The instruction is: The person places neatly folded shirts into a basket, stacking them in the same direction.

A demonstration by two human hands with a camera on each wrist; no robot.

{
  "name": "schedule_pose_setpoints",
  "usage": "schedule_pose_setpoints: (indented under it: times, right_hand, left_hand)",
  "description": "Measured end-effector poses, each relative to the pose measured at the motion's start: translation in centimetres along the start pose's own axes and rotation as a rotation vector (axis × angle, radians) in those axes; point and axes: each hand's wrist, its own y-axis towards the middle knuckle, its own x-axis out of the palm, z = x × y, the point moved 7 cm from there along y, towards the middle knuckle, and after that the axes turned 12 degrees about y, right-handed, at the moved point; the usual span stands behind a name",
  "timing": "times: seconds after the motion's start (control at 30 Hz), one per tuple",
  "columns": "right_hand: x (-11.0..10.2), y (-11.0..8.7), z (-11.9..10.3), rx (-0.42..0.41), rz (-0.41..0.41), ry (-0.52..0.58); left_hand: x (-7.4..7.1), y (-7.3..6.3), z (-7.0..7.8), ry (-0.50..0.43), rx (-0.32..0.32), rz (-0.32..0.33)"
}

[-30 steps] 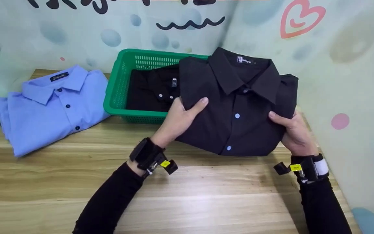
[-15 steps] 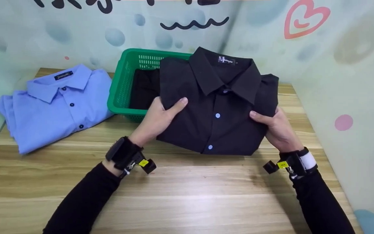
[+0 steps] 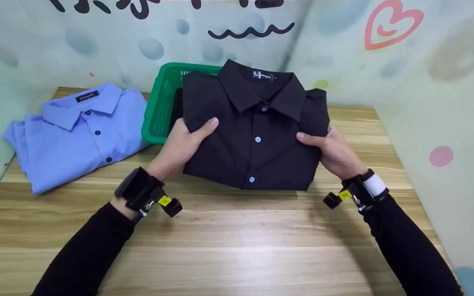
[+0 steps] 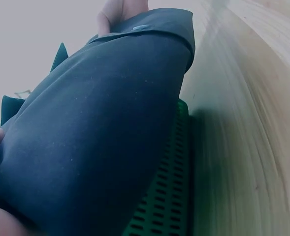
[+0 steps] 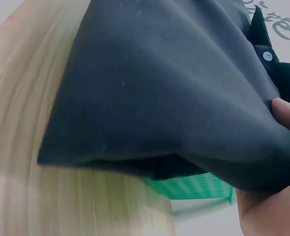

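A folded black shirt [image 3: 224,148] with pale buttons is held up, tilted, collar away from me, in front of the green basket [image 3: 148,123]. My left hand [image 3: 179,142] grips its left side, thumb on top and fingers hidden beneath. On the other side my right hand [image 3: 338,152] grips the right edge the same way. In the left wrist view the shirt [image 4: 95,118] fills the middle, the basket's perforated wall [image 4: 162,196] below it. The right wrist view has the shirt [image 5: 159,88] close up, with my right thumb [image 5: 287,115] pressing its cloth.
A folded blue shirt [image 3: 76,139] with dark buttons lies on the wooden table [image 3: 237,246] left of the basket. Something black inside the basket is mostly hidden behind the held shirt. Printed walls [image 3: 438,98] rise at the back and both sides.
Both hands have carried the black shirt leftward across the view, covering more of the basket. Basket, blue shirt and wall have shifted slightly right in the picture. The grip looks the same.
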Motion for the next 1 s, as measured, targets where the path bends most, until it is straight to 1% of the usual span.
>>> schedule_pose_setpoints:
  times: [0.17, 0.3, 0.4, 0.6, 0.8, 0.83, 0.9, 0.93, 1.0]
  right_hand:
    - [0.9, 1.0, -0.1, 0.009, 0.003, -0.039]
    - [1.9, 1.9, -0.3, 0.008, -0.001, -0.063]
    - [2.5, 2.7, -0.4, 0.032, 0.005, -0.073]
    - [3.8, 4.1, -1.2, 0.084, 0.0, -0.085]
    - [5.6, 5.8, -3.0, 0.097, -0.02, -0.13]
    - [5.8, 6.1, -3.3, 0.091, -0.023, -0.139]
    - [6.2, 6.7, -3.8, 0.082, -0.026, -0.153]
    - [6.4, 7.0, -4.1, 0.078, -0.029, -0.159]
    - [6.6, 7.6, -4.4, 0.072, -0.031, -0.176]
  left_hand:
    - [-1.1, 0.4, -0.6, -0.004, -0.05, 0.028]
    - [-2.1, 0.7, -0.6, -0.03, -0.068, 0.045]
    - [-3.1, 1.0, -0.7, -0.054, -0.086, 0.052]
    - [-4.7, 2.0, -0.5, -0.109, -0.154, 0.042]
    - [-6.0, 3.6, 0.4, -0.182, -0.215, 0.005]
    - [-6.2, 4.0, 0.6, -0.175, -0.22, -0.001]
    - [-6.5, 4.7, 1.1, -0.129, -0.221, -0.003]
    - [-6.7, 5.1, 1.3, -0.098, -0.217, -0.001]
    - [-7.1, 5.7, 1.7, -0.004, -0.22, 0.004]
